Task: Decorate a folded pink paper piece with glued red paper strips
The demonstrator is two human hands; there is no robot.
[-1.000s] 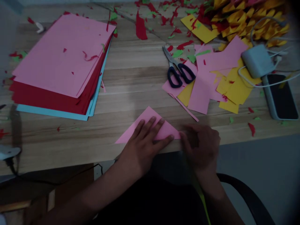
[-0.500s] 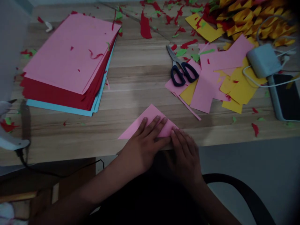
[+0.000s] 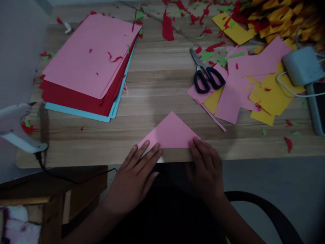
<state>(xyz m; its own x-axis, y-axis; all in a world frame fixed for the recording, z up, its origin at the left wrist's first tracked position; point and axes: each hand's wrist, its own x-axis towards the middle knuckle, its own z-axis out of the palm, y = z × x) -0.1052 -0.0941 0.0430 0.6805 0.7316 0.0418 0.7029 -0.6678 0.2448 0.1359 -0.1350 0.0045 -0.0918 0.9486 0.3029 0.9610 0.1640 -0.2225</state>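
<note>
A pink sheet folded into a triangle (image 3: pixel 175 130) lies near the table's front edge, its point facing away from me. My left hand (image 3: pixel 139 169) rests over the triangle's left corner, fingers stretched out and slightly spread, fingertips on the paper. At the right corner, the fingertips of my right hand (image 3: pixel 207 159) press down, its fingers side by side and extended. The right thumb is partly in shadow below the table edge, apart from the paper. Beyond the triangle to the right, scissors (image 3: pixel 205 74) with dark blue handles lie partly on pink and yellow paper pieces (image 3: pixel 228 101).
Stacked pink, red and blue sheets (image 3: pixel 83 61) lie at the back left. A white glue gun (image 3: pixel 22 135) with a black cord stands at left. To the right are a white charger (image 3: pixel 302 66), a phone (image 3: pixel 317 112) and folded yellow paper (image 3: pixel 281 17). Red and green scraps are scattered about.
My left hand has slid left from the triangle's middle to its left corner, uncovering the centre. The right hand stays at the right corner. The whole view has shifted slightly.
</note>
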